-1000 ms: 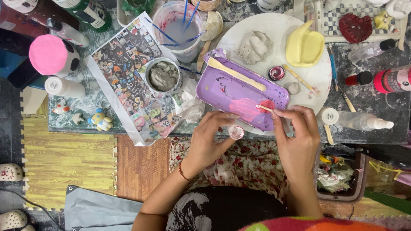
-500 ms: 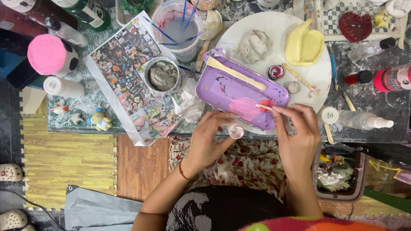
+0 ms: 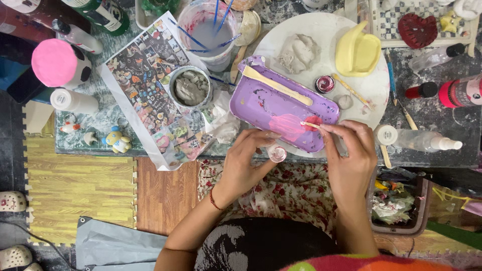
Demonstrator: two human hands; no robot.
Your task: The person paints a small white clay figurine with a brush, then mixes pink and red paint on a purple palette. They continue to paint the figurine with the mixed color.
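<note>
Nothing shifted since earlier frame: our right hand (image 3: 351, 155) fingers pinch brush (image 3: 310, 124) in pink paint on purple tray (image 3: 271, 103); left hand (image 3: 246, 160) fingers clamp small pink piece (image 3: 276, 153).

Dark speckled table (image 3: 442, 160) ahead of both hands, bearing: white round board (image 3: 374, 85), printed sheet (image 3: 145, 85), spray bottle (image 3: 419, 140), rinse cup (image 3: 208, 30)

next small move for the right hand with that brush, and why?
Probably carry the brush down-left to the small round piece held in the left hand. The right hand has the brush tip resting in the pink paint patch on the purple tray, so it looks loaded, and the piece sits close by, just below the tray's edge.
</note>
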